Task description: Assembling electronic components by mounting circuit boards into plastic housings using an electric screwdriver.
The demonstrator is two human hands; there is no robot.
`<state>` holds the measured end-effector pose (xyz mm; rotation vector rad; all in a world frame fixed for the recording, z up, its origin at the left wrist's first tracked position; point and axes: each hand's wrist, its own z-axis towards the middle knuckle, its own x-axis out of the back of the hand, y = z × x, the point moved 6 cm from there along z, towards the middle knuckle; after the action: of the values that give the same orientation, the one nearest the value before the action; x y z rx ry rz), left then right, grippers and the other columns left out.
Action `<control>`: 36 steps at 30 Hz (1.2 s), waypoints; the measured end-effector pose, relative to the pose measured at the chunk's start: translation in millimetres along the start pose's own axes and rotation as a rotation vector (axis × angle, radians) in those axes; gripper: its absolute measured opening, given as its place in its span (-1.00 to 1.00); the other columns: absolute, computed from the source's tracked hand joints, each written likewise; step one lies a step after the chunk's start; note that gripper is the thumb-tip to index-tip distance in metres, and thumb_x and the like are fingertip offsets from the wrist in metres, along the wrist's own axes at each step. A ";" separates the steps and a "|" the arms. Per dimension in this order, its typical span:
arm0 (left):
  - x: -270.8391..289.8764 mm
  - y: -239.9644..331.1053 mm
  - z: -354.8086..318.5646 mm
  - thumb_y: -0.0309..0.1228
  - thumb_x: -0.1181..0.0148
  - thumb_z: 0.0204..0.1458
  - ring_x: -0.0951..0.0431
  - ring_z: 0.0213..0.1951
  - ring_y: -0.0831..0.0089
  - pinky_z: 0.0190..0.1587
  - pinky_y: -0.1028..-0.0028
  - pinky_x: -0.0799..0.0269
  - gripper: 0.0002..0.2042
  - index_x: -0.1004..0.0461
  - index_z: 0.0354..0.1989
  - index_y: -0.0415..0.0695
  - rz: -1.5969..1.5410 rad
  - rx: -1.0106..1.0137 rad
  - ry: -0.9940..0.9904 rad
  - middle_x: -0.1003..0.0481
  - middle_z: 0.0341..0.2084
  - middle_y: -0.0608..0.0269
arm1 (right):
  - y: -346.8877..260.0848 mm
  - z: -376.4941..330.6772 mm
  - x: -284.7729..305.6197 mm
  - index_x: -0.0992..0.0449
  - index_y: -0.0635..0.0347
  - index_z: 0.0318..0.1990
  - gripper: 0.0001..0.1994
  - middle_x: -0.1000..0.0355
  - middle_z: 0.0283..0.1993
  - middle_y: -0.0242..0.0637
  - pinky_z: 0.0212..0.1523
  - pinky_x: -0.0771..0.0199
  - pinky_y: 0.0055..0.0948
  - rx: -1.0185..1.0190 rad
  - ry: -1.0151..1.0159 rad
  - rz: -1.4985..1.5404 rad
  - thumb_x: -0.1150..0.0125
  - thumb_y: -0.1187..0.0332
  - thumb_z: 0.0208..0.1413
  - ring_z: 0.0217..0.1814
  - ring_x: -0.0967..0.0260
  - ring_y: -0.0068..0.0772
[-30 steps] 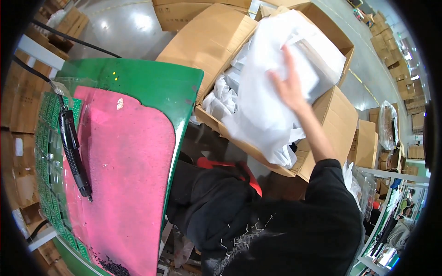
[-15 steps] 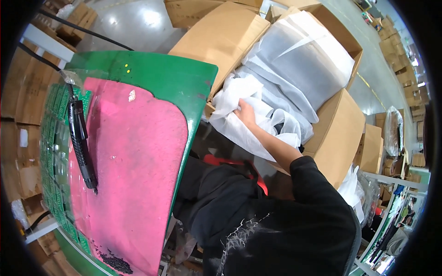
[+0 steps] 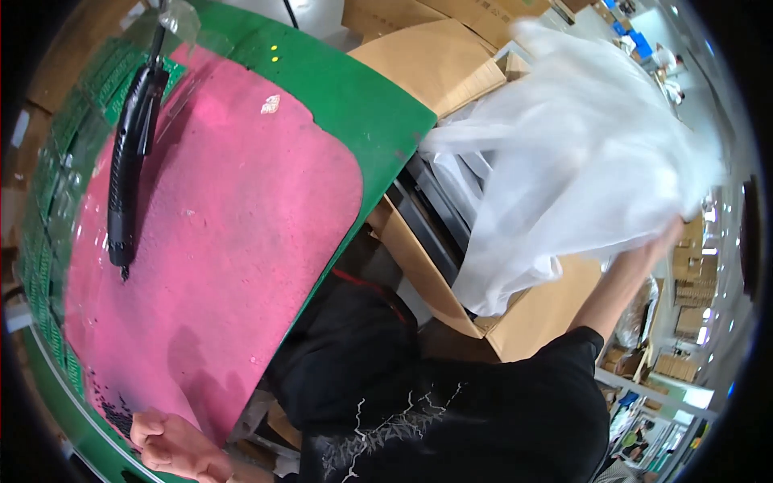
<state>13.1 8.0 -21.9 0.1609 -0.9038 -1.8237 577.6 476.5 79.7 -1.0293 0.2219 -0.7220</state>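
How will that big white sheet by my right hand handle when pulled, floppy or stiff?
The white sheet is probably floppy, as it hangs in loose folds. It's likely light for its size, since it billows broadly over the carton.

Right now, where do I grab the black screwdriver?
Probably round the thick middle of the black screwdriver, from the right, over the pink mat: it's long, with the cord at the far end and the thin tip nearer you.
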 end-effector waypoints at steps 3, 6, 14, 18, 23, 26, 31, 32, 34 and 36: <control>-31.4 16.0 6.1 -0.05 -0.13 0.01 -0.16 -0.06 0.26 0.02 0.26 -0.05 -0.53 -0.34 0.10 0.12 -0.218 0.077 -0.162 -0.19 -0.08 0.11 | -62.5 -18.6 15.9 -0.31 0.56 0.07 -0.57 -0.41 0.03 0.12 -0.15 -0.65 -0.09 0.486 0.499 0.257 -0.15 0.57 0.01 -0.12 -0.51 -0.06; -40.4 16.9 -1.9 -0.08 -0.12 0.04 -0.15 -0.08 0.27 0.04 0.25 -0.03 -0.56 -0.32 0.10 0.11 -0.176 0.127 -0.100 -0.18 -0.10 0.10 | -13.4 3.3 -1.8 -0.27 0.50 0.12 -0.52 -0.39 0.05 0.10 -0.04 -0.54 -0.01 1.179 0.630 -0.608 -0.12 0.51 0.00 -0.10 -0.48 0.06; -72.3 37.0 -8.8 -0.21 -0.06 0.12 -0.19 -0.16 0.29 0.00 0.25 -0.08 -0.72 -0.14 -0.26 -0.10 0.014 0.269 -0.112 -0.22 -0.24 0.06 | 390.0 -142.0 -156.5 0.27 0.25 0.49 0.16 0.18 0.54 0.10 0.47 0.18 0.16 0.073 -1.260 -1.108 -0.26 -0.26 -0.05 0.58 0.25 0.13; -78.3 49.0 -10.1 -0.23 -0.04 0.11 -0.19 -0.23 0.31 -0.06 0.26 -0.10 -0.74 -0.15 -0.32 -0.12 0.074 0.295 -0.158 -0.24 -0.32 0.08 | 445.2 -247.2 -101.1 0.14 0.18 0.48 0.00 0.15 0.54 0.01 0.40 0.08 0.27 -0.234 -1.170 -1.077 -0.32 -0.08 0.03 0.56 0.18 0.11; -88.2 54.2 -14.4 -0.27 -0.02 0.10 -0.18 -0.28 0.31 -0.16 0.27 -0.13 -0.78 -0.17 -0.39 -0.11 0.096 0.265 -0.179 -0.26 -0.41 0.15 | 396.4 -250.4 -84.4 -0.44 0.22 0.14 -0.63 -0.48 0.13 -0.08 0.13 -0.35 -0.04 0.106 -0.653 -0.940 -0.16 0.36 0.18 0.17 -0.39 0.04; -89.8 57.1 -22.8 -0.32 -0.07 0.05 -0.18 -0.27 0.30 -0.17 0.25 -0.17 -0.83 -0.22 -0.44 -0.07 -0.030 0.265 -0.134 -0.31 -0.45 0.20 | 351.8 -227.5 -95.9 -0.51 0.31 0.02 -0.71 -0.53 -0.02 0.04 0.04 -0.43 -0.04 -0.145 -0.579 -1.009 -0.10 0.36 0.21 0.04 -0.46 0.14; -153.6 78.8 -26.5 -0.44 -0.20 -0.20 -0.40 -0.26 0.27 -0.21 0.22 -0.33 -0.87 -0.47 -0.42 -0.08 -0.316 0.036 -0.552 -0.50 -0.34 0.31 | 251.5 -120.0 -67.8 -0.51 0.52 -0.17 -0.55 -0.52 -0.36 0.22 -0.17 -0.42 -0.01 0.010 -0.414 -0.668 -0.05 0.13 0.31 -0.29 -0.48 0.17; -169.5 78.2 -34.1 -0.50 -0.21 -0.27 -0.45 -0.25 0.27 -0.21 0.20 -0.38 -0.84 -0.52 -0.43 -0.09 -0.372 0.058 -0.601 -0.53 -0.33 0.34 | 202.2 -86.1 -50.1 -0.47 0.54 -0.30 -0.51 -0.44 -0.45 0.05 -0.25 -0.41 -0.06 0.088 -0.256 -0.577 -0.04 0.10 0.32 -0.40 -0.35 -0.16; -197.8 76.8 -45.1 -0.59 -0.22 -0.34 -0.47 -0.20 0.23 -0.17 0.20 -0.41 -0.73 -0.53 -0.35 -0.10 -0.468 0.042 -0.714 -0.52 -0.30 0.30 | 141.9 -27.7 -9.6 -0.44 0.39 -0.35 -0.53 -0.37 -0.48 -0.29 -0.34 -0.38 -0.24 -0.097 0.034 -0.296 -0.06 0.03 0.32 -0.41 -0.30 -0.34; -221.7 78.3 -56.9 -0.65 -0.23 -0.39 -0.48 -0.18 0.23 -0.16 0.22 -0.43 -0.66 -0.52 -0.31 -0.11 -0.520 0.012 -0.774 -0.51 -0.27 0.29 | 52.3 -0.6 15.6 -0.47 0.45 0.01 -0.57 -0.45 0.00 -0.01 -0.04 -0.57 -0.33 -0.076 0.059 0.266 -0.07 0.14 0.31 -0.02 -0.46 -0.25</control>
<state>198.4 153.7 -76.3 -0.3666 -1.5056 -2.4167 612.1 482.4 37.8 -1.0277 0.4317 -0.5062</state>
